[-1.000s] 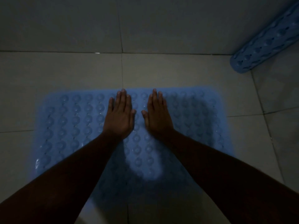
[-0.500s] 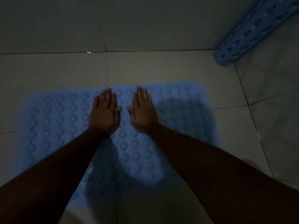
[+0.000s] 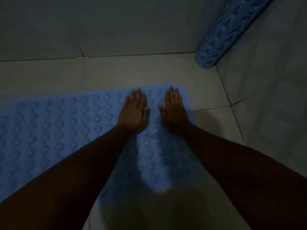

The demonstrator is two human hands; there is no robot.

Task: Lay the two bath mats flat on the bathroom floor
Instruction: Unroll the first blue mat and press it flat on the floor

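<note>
Where the pale tiled floor (image 3: 149,72) meets the wall (image 3: 116,22) across the upper part of the frame, an unrolled blue bath mat (image 3: 58,127), studded with rows of round bumps, lies flat on the tiles from the left edge to just right of centre. A rolled blue bath mat (image 3: 227,30) stands tilted in the upper right corner, its lower end on the floor, well apart from the first. The left grip (image 3: 133,112) and right grip (image 3: 174,112), side by side at centre, rest palm-down on the flat mat's far right corner, fingers straight, holding nothing.
</note>
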